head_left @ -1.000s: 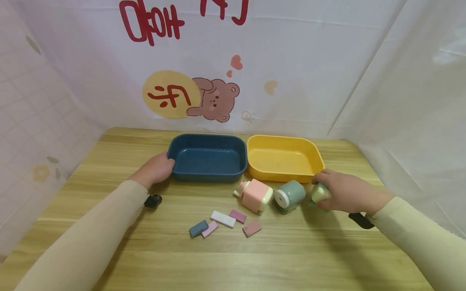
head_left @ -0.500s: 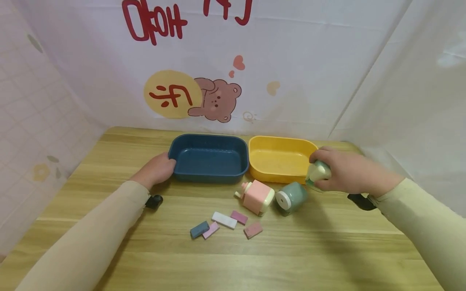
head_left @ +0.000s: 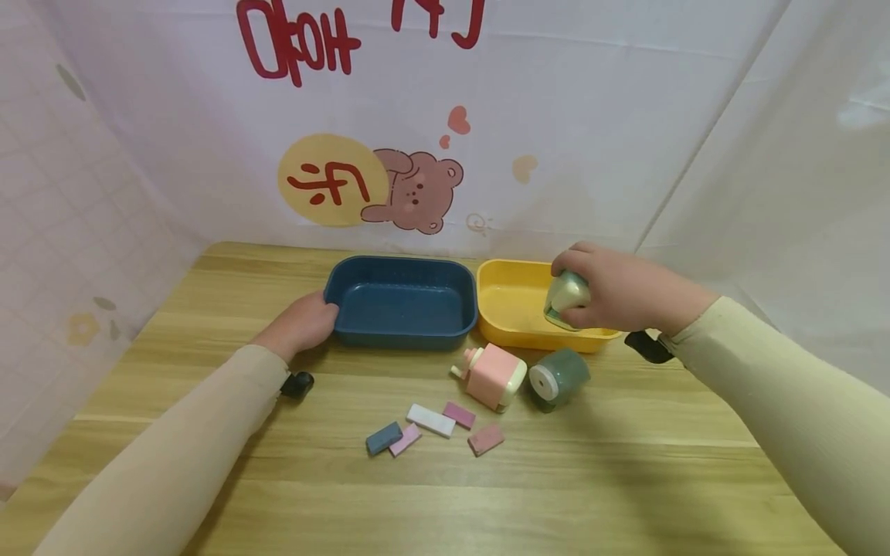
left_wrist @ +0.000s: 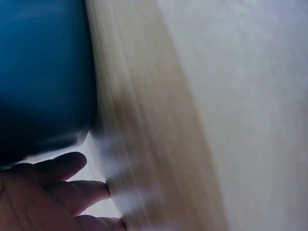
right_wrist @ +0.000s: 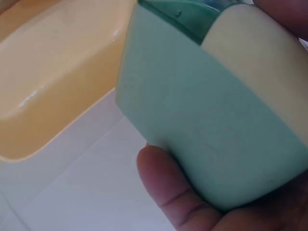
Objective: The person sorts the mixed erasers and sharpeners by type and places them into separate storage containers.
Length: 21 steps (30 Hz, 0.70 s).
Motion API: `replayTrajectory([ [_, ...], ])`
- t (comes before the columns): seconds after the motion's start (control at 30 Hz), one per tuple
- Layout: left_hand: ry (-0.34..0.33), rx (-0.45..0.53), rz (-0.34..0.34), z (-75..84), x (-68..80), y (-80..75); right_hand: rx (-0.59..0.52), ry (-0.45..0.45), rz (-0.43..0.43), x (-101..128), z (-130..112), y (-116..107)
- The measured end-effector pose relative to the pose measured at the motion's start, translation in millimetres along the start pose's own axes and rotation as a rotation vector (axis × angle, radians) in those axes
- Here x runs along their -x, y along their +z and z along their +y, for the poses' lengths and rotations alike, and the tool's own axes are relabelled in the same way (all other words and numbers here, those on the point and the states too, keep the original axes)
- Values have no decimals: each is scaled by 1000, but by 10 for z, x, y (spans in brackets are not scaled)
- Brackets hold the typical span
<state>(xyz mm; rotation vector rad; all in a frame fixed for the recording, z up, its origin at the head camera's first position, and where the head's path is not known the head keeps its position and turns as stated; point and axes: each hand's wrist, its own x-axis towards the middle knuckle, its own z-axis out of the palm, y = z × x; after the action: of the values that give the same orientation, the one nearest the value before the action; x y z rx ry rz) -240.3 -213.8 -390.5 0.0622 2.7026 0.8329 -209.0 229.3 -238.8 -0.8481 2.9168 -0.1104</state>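
I'm pinching the mint sharpener (head_left: pixel 566 293) with my right grip (head_left: pixel 619 292), held high likely to clear the yellow tray (head_left: pixel 518 336); left grip (head_left: pixel 302 324), can't tell

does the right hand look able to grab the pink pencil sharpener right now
Probably not: the right hand already grips a mint pencil sharpener, so it would likely have to release that first, though nothing covers the pink pencil sharpener.

Your wooden table (head_left: pixel 445 510): blue tray (head_left: pixel 401 340) at 11 o'clock, yellow tray (head_left: pixel 527 337) at 1. You've got pink sharpener (head_left: pixel 492 376), green sharpener (head_left: pixel 566 376) at 3; five small blocks (head_left: pixel 431 420) near 6.
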Motion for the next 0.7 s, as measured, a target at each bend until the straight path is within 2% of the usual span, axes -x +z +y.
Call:
replayTrajectory([
  [0.33,-17,-3,-1,-2,-16,-8,10,-50,4,-391,-208,-18],
  [0.7,-9,1,7,-2,-15,3,27,-82,-47,-844,-450,64],
])
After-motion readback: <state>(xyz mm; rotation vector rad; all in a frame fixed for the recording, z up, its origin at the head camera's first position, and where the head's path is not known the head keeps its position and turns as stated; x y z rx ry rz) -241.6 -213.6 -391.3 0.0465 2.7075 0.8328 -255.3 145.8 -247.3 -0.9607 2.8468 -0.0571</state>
